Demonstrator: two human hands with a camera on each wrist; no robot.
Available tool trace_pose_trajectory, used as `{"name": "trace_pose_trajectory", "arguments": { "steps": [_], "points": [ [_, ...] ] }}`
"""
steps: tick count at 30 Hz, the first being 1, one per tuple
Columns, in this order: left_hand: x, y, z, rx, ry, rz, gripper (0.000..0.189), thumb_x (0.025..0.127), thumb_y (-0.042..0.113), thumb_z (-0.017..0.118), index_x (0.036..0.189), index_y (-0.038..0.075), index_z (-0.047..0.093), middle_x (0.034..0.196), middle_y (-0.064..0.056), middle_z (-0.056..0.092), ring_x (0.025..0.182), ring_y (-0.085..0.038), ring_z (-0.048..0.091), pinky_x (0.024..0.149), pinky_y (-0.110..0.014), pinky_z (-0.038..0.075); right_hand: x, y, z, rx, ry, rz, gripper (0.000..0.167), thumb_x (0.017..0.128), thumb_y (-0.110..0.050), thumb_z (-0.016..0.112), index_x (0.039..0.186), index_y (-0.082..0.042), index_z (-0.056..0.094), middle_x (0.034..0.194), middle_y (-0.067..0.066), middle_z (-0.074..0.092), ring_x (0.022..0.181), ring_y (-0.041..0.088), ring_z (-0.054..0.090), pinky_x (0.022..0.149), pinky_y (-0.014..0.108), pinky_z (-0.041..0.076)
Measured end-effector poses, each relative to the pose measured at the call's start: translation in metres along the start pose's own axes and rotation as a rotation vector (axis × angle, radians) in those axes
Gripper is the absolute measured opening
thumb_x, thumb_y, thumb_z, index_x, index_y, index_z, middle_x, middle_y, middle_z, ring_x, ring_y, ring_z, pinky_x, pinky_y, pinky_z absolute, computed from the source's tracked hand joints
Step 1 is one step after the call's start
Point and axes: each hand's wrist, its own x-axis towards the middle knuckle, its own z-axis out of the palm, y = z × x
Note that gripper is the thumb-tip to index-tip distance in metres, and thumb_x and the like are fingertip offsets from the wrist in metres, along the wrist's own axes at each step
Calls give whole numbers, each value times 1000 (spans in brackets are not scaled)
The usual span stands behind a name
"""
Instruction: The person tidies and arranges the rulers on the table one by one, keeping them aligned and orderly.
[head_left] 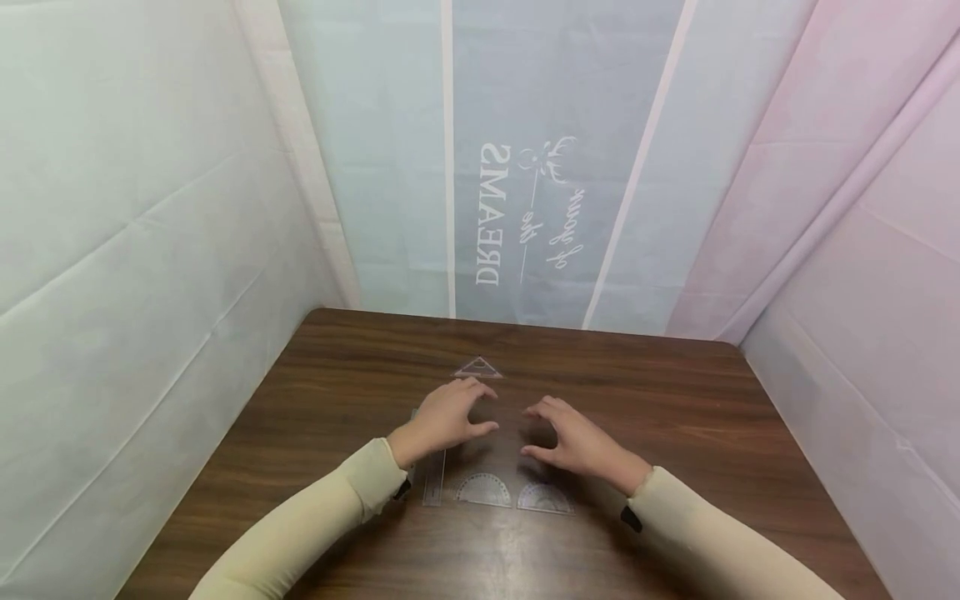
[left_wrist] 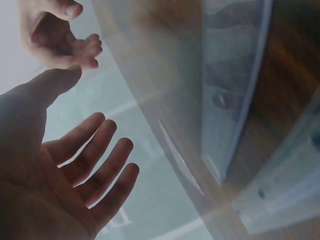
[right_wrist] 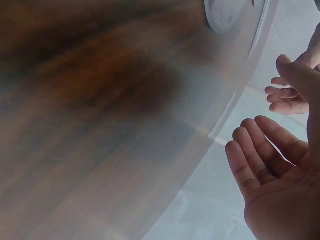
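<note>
My left hand hovers over the table with its fingers loosely bent and nothing in its grasp. Facing it across a gap, my right hand is likewise raised and holds nothing. A clear triangular set square lies just beyond the left fingertips. Below the left hand is a clear straight ruler, partly covered by that hand. A second clear strip shows beside the ruler in the left wrist view. Two clear protractors, one on the left and one on the right, lie side by side nearer me.
The dark wood-grain table has a far edge against a printed cloth backdrop. Pale cloth hangs along the left side and the right side.
</note>
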Motion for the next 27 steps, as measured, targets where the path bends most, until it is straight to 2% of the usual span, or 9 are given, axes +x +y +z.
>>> {"name": "trace_pose_trajectory", "arguments": {
  "steps": [10, 18, 27],
  "points": [
    [16, -37, -9, -80, -13, -94, 57, 96, 41, 83, 140, 9, 68, 134, -13, 68, 120, -33, 66, 99, -51, 56, 38, 10, -6, 38, -17, 62, 61, 95, -35, 85, 140, 0, 64, 128, 14, 65, 121, 30, 64, 101, 51, 55],
    [34, -54, -14, -96, -53, -169, 65, 96, 41, 83, 146, 5, 63, 142, -14, 64, 127, -34, 63, 106, -53, 53, 68, 22, -3, 46, -22, 109, 65, 94, -37, 86, 141, 2, 63, 130, 17, 64, 124, 35, 63, 104, 52, 54],
    [51, -68, -11, -108, -91, -209, 66, 96, 40, 83, 147, 5, 61, 142, -13, 63, 128, -31, 63, 105, -51, 53, 97, 29, 2, 74, -35, 152, 64, 94, -35, 87, 140, 3, 64, 130, 16, 63, 123, 32, 63, 105, 50, 53]
  ]
}}
